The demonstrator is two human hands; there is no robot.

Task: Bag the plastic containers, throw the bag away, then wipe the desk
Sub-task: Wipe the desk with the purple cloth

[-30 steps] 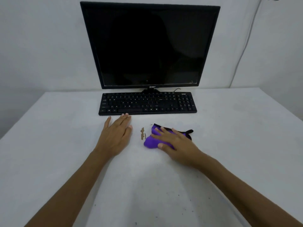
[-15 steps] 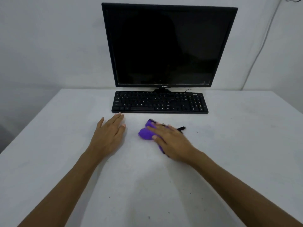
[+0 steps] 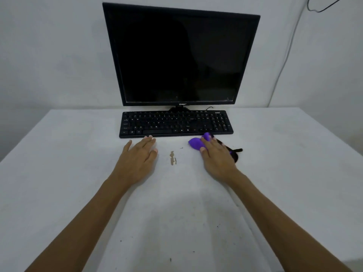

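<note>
Our right hand (image 3: 217, 156) presses the purple cloth (image 3: 196, 143) flat-fingered onto the desk (image 3: 59, 173), just near of the keyboard (image 3: 174, 122). Left hand (image 3: 137, 160) rests flat, fingers straight, left of a brown stain (image 3: 172, 158).

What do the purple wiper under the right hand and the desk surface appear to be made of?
Purple cloth: soft fabric, likely microfibre; it bunches in rounded folds, matte. Desk: white, matte, hard-looking, perhaps painted or laminated; brownish patch could be chipped coating or a stain.
</note>
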